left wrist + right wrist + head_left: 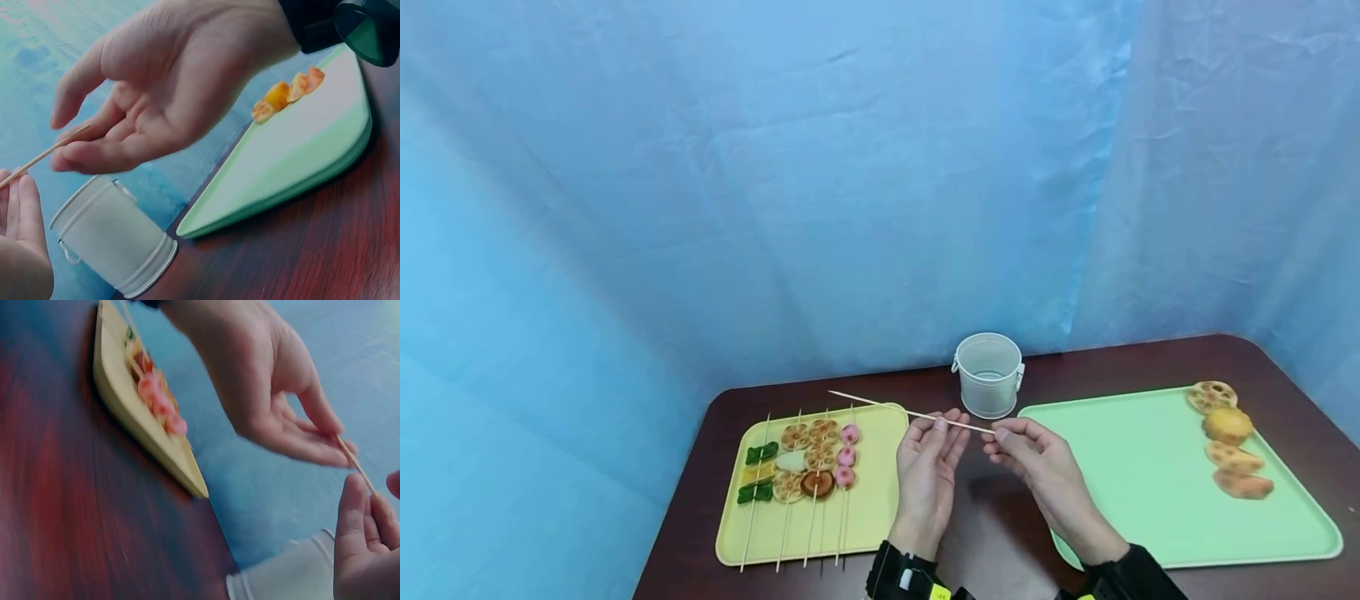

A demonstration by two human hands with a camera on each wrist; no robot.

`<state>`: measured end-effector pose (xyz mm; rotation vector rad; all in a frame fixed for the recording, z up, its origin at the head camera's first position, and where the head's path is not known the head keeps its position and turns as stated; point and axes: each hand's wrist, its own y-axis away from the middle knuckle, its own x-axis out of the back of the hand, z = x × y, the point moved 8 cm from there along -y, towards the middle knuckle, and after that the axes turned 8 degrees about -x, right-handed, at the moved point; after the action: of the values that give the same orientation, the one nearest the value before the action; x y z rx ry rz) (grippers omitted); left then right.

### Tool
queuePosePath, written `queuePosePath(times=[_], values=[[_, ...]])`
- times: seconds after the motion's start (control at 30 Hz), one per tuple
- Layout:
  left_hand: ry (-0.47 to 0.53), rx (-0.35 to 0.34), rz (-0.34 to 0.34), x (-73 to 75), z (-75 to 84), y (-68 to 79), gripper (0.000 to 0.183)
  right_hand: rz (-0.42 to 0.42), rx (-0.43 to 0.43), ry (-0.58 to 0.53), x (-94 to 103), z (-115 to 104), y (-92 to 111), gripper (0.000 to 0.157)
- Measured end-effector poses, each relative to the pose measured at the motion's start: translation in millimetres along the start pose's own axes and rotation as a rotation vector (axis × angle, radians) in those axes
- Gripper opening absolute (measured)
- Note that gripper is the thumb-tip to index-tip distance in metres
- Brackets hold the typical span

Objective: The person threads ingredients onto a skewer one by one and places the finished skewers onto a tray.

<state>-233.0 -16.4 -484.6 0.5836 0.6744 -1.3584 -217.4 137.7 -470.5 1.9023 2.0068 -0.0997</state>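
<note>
A thin bamboo skewer (880,404) spans both hands above the table, bare along its length, its tip pointing left over the yellow tray. My left hand (927,479), palm turned up, pinches it between thumb and fingers. Near the blunt end, my right hand (1048,475) pinches the skewer with thumb and fingertips. Seen from the left wrist, the stick's end (81,130) reaches the right fingers. The right wrist view shows the left fingers (325,440) at the stick. Just behind the hands stands a small white bucket (988,375).
On the left, a yellow tray (880,500) holds several loaded skewers, including one with pink pieces (846,457). A green tray (1120,483) lies on the right, with lotus root (1212,397), a yellow piece (1228,425) and tan slices (1234,458). Blue cloth (880,208) hangs behind the dark table.
</note>
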Motion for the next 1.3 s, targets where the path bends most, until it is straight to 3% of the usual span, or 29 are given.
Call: queuePosePath(times=[0.17,0.3,0.4,0.6,0.7,0.83,0.97,1.17,1.3], values=[[-0.055,-0.052,-0.002,8.9,12.2,-2.8,0.019,0.076,0.065,0.185,13.5,-15,0,0.043],[-0.136,-0.082,0.003,15.7,19.7,-3.3,0.025,0.110,0.133,0.324,37.6,-32,2,0.040],[-0.233,-0.105,0.009,20.7,23.4,-3.1,0.031,0.142,0.152,0.473,63.2,-43,5,0.041],[-0.452,-0.145,0.005,27.5,28.6,-2.8,0.036,0.201,0.104,0.712,127.7,-62,14,0.046],[-0.563,-0.177,-0.013,29.3,31.8,-1.7,0.033,0.288,0.099,0.931,162.9,-72,22,0.048],[-0.688,-0.224,-0.052,29.8,36.3,0.6,0.028,0.455,0.020,1.234,206.9,-80,33,0.060],[-0.762,-0.266,-0.076,30.7,40.8,1.4,0.024,0.527,-0.056,1.356,237.1,-82,36,0.068],[-0.822,-0.270,-0.073,35.1,43.9,0.5,0.021,0.509,-0.060,1.517,257.6,-75,31,0.048],[-0.807,-0.243,-0.065,37.5,42.9,-0.6,0.020,0.479,-0.239,1.616,272.5,-59,28,0.051]])
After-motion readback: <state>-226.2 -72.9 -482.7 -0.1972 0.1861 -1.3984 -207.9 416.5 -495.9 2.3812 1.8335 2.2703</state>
